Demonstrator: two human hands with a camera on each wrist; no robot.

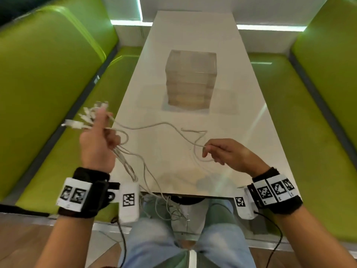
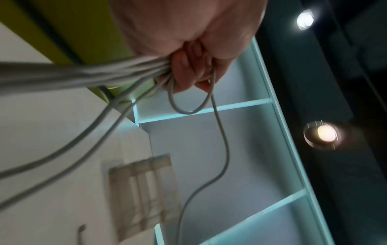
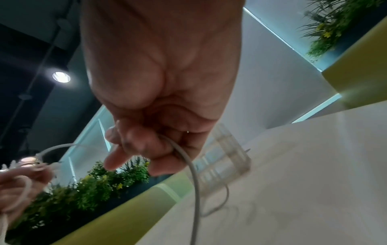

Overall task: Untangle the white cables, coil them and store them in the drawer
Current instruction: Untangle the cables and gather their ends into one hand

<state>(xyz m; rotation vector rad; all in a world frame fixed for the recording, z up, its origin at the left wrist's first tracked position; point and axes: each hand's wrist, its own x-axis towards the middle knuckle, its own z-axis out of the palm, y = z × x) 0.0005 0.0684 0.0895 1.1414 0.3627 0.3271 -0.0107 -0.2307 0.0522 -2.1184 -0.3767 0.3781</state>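
My left hand (image 1: 98,140) is raised over the table's left edge and grips a bundle of white cables (image 1: 123,157); their plugs (image 1: 85,117) fan out past the fingers. In the left wrist view the curled fingers (image 2: 188,73) hold the cables (image 2: 83,74), with a loop hanging below. Loose strands run down over the table's near edge to my lap (image 1: 168,207). One white cable (image 1: 164,124) stretches across the table to my right hand (image 1: 222,151), which pinches it just above the surface. The right wrist view shows that cable (image 3: 192,174) leaving the pinching fingers (image 3: 146,145).
A clear plastic drawer unit (image 1: 190,80) with stacked, closed drawers stands mid-table on the white table (image 1: 241,132). Green upholstered benches (image 1: 48,74) flank both sides. Black wires trail from the wrist cameras. A planter with greenery (image 3: 94,182) shows in the right wrist view.
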